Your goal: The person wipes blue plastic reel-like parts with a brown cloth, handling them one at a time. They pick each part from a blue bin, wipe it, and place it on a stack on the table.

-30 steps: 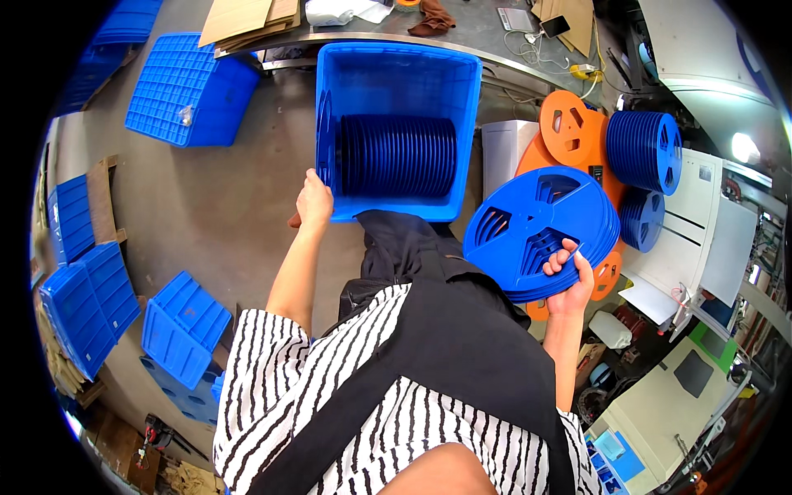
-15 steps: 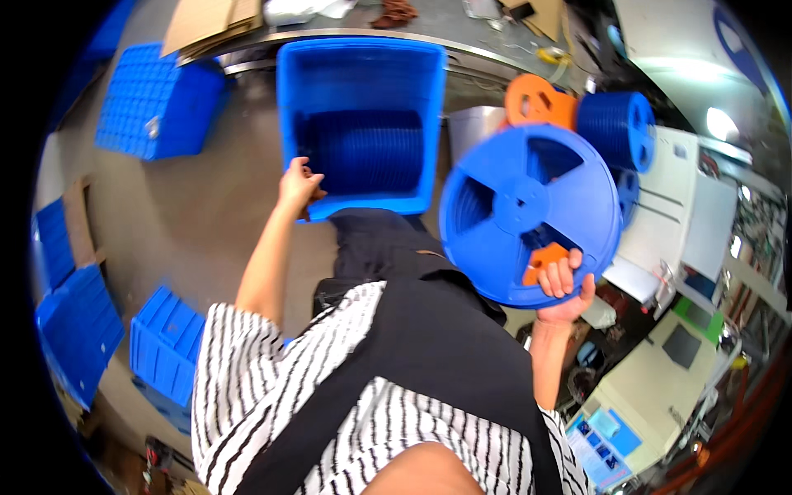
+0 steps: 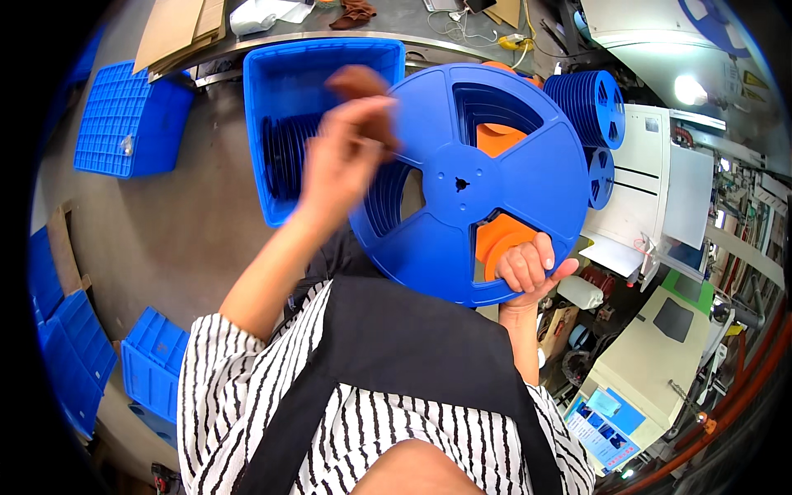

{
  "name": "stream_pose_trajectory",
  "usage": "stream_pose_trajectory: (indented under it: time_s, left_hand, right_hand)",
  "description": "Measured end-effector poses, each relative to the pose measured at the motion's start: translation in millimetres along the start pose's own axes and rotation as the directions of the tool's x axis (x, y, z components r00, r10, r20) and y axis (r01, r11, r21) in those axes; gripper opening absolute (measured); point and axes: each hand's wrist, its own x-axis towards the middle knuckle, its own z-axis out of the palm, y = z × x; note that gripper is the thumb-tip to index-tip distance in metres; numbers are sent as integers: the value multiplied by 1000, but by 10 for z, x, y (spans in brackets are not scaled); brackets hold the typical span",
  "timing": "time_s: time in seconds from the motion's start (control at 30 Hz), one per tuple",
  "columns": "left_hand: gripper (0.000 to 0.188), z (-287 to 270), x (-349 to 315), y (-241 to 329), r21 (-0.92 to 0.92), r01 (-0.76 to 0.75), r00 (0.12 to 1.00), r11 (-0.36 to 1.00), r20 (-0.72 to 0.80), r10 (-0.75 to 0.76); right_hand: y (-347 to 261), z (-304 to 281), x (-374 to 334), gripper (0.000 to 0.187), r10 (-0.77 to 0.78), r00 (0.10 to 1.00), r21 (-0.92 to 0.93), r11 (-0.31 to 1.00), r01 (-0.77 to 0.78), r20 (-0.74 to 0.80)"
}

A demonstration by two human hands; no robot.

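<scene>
- Head view, looking down: the right hand (image 3: 528, 268) holds a large blue plastic reel (image 3: 470, 186) upright in front of the chest, its flat face turned to the camera.
- Its grip is pinched on the reel's lower rim, with the fingers curled over the front edge and the thumb out to the right.
- Through the reel's spoke openings an orange reel (image 3: 499, 243) shows close behind; whether the same hand holds it cannot be told.
- The left hand (image 3: 351, 153) is raised and motion-blurred, at the reel's left edge, over its upper left rim; its fingers look loosely bent and hold nothing I can make out, and whether it touches the reel cannot be told.
- Beyond the hands a deep blue crate (image 3: 285, 91) stands on the floor, with a row of blue reels (image 3: 280, 157) on edge inside.
- A stack of further blue reels (image 3: 598, 107) sits to the right, beside a white machine cabinet (image 3: 668, 198).
- Flat blue crates (image 3: 124, 115) lie on the grey floor to the left.
</scene>
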Motion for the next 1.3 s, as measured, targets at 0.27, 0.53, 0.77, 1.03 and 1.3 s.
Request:
stream_pose_trajectory:
  time_s: [0.27,0.53,0.77,1.03,1.3]
  left_hand:
    - [61,600,110,-492,419,-163,867,893,492,-73]
    - [49,615,108,-682,449,-305,927,840,344,153]
    - [59,-520,-208,-703,432,-35,973,901,220,-67]
    - [73,-193,-361,-510,634,-611,702,474,710,-44]
    - [25,-442,-538,-437,484,124,895,866,323,-308]
  right_hand:
    - [120,37,-84,46,42,998,-100,994,-47,-52]
    - [104,21,-61,45,39,996,-76,996,-45,-82]
    - [-109,-9,76,36,-126,984,110,984,140,-123]
    - [-222,56,356,35,-64,987,97,992,78,-146]
    - [-527,74,503,61,-26,867,-318,935,-155,-499]
